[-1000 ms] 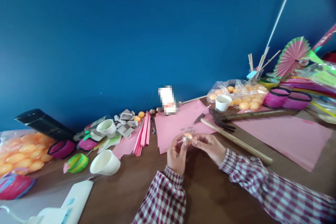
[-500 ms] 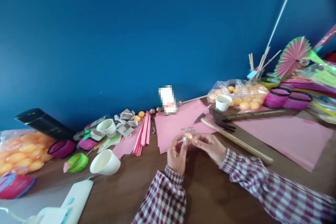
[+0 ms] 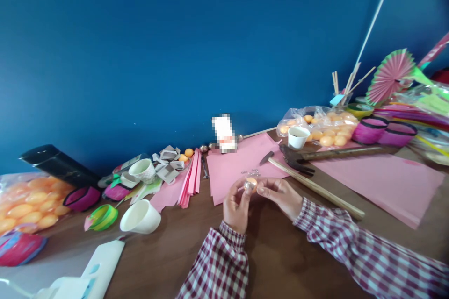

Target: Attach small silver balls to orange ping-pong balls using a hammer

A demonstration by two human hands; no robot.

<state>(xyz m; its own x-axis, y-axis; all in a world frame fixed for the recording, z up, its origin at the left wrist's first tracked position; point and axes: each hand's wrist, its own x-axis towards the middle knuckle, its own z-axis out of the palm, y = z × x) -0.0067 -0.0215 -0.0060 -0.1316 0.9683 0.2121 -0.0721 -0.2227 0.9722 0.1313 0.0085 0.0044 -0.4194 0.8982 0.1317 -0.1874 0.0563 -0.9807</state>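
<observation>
Near the centre of the head view, my left hand (image 3: 237,205) pinches a small orange ball (image 3: 251,181) that has a silvery piece on its near left side. My right hand (image 3: 278,192) meets it from the right, thumb and fingers pressed together at the ball's right edge. Just beyond my hands, small metal bits (image 3: 250,172) lie on a pink sheet (image 3: 228,168). A hammer (image 3: 315,189) with a pale wooden handle rests to the right, its head on the pink sheet.
A second, larger hammer (image 3: 343,152) and a white cup (image 3: 298,137) are at the right, before a bag of orange balls (image 3: 331,128). On the left stand a white cup (image 3: 141,217), folded pink strips (image 3: 191,180) and another ball bag (image 3: 31,201).
</observation>
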